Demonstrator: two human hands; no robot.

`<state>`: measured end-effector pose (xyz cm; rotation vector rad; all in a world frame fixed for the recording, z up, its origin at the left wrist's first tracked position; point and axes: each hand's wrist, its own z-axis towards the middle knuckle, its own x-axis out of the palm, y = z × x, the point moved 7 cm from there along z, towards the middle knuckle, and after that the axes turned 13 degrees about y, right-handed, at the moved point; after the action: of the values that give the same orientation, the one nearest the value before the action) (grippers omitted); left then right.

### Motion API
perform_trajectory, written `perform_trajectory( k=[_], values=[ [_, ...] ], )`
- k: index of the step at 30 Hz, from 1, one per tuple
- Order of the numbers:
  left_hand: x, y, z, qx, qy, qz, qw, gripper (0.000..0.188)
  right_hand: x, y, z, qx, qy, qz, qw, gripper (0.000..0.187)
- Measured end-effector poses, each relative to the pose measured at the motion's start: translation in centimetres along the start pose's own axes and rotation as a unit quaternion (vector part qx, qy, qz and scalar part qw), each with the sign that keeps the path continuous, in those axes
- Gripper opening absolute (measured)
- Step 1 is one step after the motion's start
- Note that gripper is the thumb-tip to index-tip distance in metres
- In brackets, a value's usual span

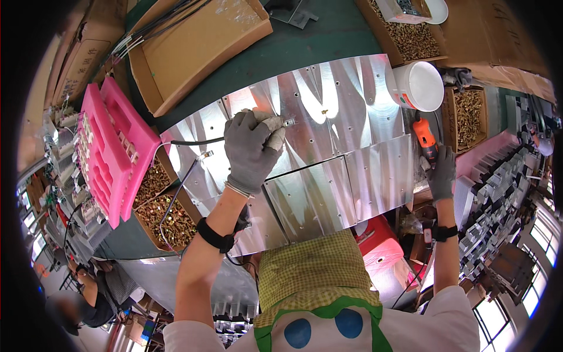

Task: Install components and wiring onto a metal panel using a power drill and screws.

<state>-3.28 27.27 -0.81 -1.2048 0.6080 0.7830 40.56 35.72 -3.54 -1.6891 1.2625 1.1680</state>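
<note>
A large brown cardboard box [199, 44] lies open at the top left of the table [305, 50], with a flat cardboard sheet inside. Further left, closed brown cartons [79, 56] with dark print stand stacked. At the top right, a long open carton [407, 35] holds brass-coloured screws, and a big plain brown carton [498, 35] sits beside it. A small screw-filled box [469, 114] stands at the right, next to a white round tub [419, 85]. Two more open screw boxes [161, 202] sit lower left, under a pink foam tray [111, 149].
</note>
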Motion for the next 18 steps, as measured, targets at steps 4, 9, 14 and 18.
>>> perform_trajectory(
  k=[4, 9, 14, 18],
  values=[
    [-0.3, 0.0, 0.0, 0.002, -0.011, 0.006, 1.000, 0.022, -1.2, -1.4, 1.0, 0.050, 0.101, -0.012, 0.994, 0.066],
    [0.0, 0.3, -0.2, -0.019, 0.006, 0.003, 1.000, 0.014, -9.7, -2.6, -5.5, 0.013, 0.221, 0.287, 0.932, 0.065],
    [-0.4, -0.2, -0.4, -0.005, -0.004, 0.000, 1.000, 0.020, -11.9, -3.9, -11.9, 0.126, 0.213, 0.823, 0.512, 0.066],
    [-0.5, 0.0, -0.7, -0.005, -0.008, -0.009, 1.000, 0.020, -13.1, 0.3, -10.6, 0.090, 0.112, 0.958, 0.247, 0.048]
  ],
)
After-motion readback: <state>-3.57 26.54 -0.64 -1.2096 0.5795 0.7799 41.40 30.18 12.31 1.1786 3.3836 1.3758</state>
